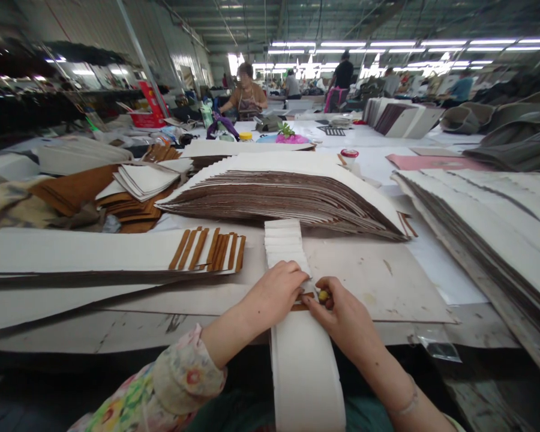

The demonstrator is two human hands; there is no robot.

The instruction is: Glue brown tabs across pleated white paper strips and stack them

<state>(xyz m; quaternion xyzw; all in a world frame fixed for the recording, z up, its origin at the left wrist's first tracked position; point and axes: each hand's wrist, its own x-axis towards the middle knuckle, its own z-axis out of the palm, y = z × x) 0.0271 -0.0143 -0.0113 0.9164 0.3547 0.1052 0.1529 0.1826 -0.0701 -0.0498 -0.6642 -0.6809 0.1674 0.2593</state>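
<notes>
A long white strip of material (306,372) runs from the table over its front edge toward my lap. Its far end carries a narrow brown band (302,307). My left hand (282,293) is closed, its fingertips pinching at this brown-banded end. My right hand (342,309) presses its thumb beside the band, while its curled fingers hold a small yellowish round object (324,296) whose kind I cannot make out. Just beyond my hands lies an overlapped row of white pieces (284,240).
A large fanned stack of white-topped, brown-edged panels (270,192) stands behind. White strips with brown ends (117,249) lie left, near brown pieces (85,186). More layered panels (490,222) fill the right. A co-worker (246,93) sits across the table.
</notes>
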